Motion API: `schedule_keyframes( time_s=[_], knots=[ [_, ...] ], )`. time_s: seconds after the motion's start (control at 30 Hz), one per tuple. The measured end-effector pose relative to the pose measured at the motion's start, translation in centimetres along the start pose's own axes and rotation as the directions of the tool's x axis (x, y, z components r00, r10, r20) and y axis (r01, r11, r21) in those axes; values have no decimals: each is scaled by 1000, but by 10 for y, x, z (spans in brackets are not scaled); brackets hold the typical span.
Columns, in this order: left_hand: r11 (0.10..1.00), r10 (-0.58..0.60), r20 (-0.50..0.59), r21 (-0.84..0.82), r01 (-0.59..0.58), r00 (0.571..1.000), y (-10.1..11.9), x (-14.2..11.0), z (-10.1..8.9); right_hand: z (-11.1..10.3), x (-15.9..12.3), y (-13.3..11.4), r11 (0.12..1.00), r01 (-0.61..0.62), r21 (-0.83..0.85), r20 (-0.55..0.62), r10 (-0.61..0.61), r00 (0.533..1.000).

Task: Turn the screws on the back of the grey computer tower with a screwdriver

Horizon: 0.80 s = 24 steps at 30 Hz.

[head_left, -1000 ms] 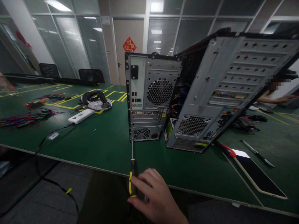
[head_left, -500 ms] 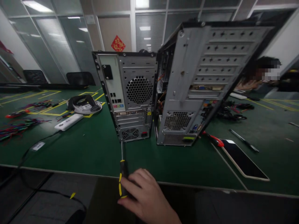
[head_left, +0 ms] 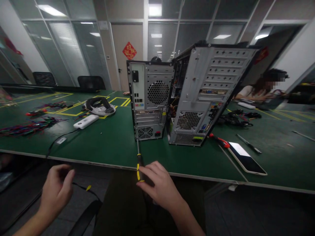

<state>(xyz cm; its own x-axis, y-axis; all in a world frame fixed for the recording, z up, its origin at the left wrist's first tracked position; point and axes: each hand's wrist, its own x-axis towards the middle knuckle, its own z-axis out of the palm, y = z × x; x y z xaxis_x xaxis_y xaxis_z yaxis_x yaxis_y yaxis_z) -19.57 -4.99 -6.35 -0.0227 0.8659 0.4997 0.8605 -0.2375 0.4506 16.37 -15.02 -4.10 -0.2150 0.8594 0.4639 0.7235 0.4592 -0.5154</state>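
Note:
My right hand point(head_left: 159, 185) is closed around the handle of a black and yellow screwdriver point(head_left: 139, 170). The screwdriver's thin shaft reaches forward to the lower left corner of the smaller computer case point(head_left: 152, 88), whose rear panel faces me. Close beside that case, on its right, stands a larger grey computer case point(head_left: 194, 95) with an uncovered side. Off to the left, in front of the table edge, my left hand point(head_left: 57, 186) hangs in the air, fingers loosely bent, thumb apart, holding nothing visible.
On the green table point(head_left: 118, 147) lie a white power strip point(head_left: 86, 122), a white and black headset-like device point(head_left: 99, 106), and bundled coloured wires point(head_left: 31, 126). At right are a phone point(head_left: 247, 159), red-handled pliers point(head_left: 221, 142), a pen-like tool point(head_left: 249, 143) and black cables point(head_left: 238, 118). A person point(head_left: 261, 88) sits beyond.
My left hand has come into view at the lower left. The view has shifted, so the cases look smaller and farther away. My right hand still grips the screwdriver at the same corner.

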Motion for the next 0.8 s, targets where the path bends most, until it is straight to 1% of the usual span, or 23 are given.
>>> schedule_keyframes(
  time_s=[0.03, 0.07, 0.1, 0.13, 0.17, 0.2, 0.23, 0.27, 0.33, 0.37, 0.43, 0.5, 0.53, 0.6, 0.7, 0.8],
  knots=[
    [995, 15, -30, -96, -18, 999, 16, 19, 5, 1, -1, -2, 1000, -5, -21, -10, 4, 1000],
    [980, 87, 6, -178, -85, 996, 34, 36, 11, 3, -1, -4, 999, -8, -45, -23, 7, 1000],
    [958, 182, 85, -240, -157, 980, 52, 52, 19, 6, -2, -6, 998, -11, -69, -38, 8, 999],
    [931, 275, 162, -291, -220, 948, 71, 67, 28, 9, -4, -7, 996, -14, -91, -57, 9, 998],
    [904, 348, 214, -336, -265, 913, 88, 80, 38, 12, -5, -7, 994, -11, -107, -76, 3, 997],
    [881, 388, 222, -373, -290, 895, 103, 91, 49, 15, -7, -7, 993, -12, -116, -99, 0, 995],
    [864, 415, 232, -403, -301, 880, 116, 102, 60, 18, -9, -7, 994, -6, -111, -125, -8, 992],
    [855, 414, 228, -428, -292, 881, 127, 111, 72, 20, -11, -7, 995, -8, -100, -155, -8, 988],
    [856, 357, 217, -464, -226, 909, 143, 126, 94, 25, -14, -7, 997, -29, -75, -208, 13, 978],
    [860, 325, 232, -477, -184, 917, 149, 131, 104, 27, -15, -7, 997, -40, -61, -232, 24, 972],
    [856, 267, 293, -510, -86, 918, 157, 138, 119, 29, -16, -9, 998, -56, -35, -268, 44, 962],
    [852, 202, 329, -523, 0, 922, 160, 141, 128, 30, -16, -12, 998, -61, -29, -281, 51, 958],
    [847, 185, 330, -531, 20, 925, 160, 141, 132, 29, -16, -14, 997, -61, -40, -279, 48, 959],
    [841, 179, 327, -540, 28, 928, 158, 140, 137, 27, -15, -18, 995, -66, -73, -257, 45, 965],
    [835, 195, 312, -551, 10, 930, 151, 137, 143, 26, -12, -23, 989, -92, -114, -221, 65, 973],
    [823, 192, 318, -567, 24, 928, 148, 136, 145, 29, -11, -27, 986, -132, -101, -229, 107, 968]
  ],
)
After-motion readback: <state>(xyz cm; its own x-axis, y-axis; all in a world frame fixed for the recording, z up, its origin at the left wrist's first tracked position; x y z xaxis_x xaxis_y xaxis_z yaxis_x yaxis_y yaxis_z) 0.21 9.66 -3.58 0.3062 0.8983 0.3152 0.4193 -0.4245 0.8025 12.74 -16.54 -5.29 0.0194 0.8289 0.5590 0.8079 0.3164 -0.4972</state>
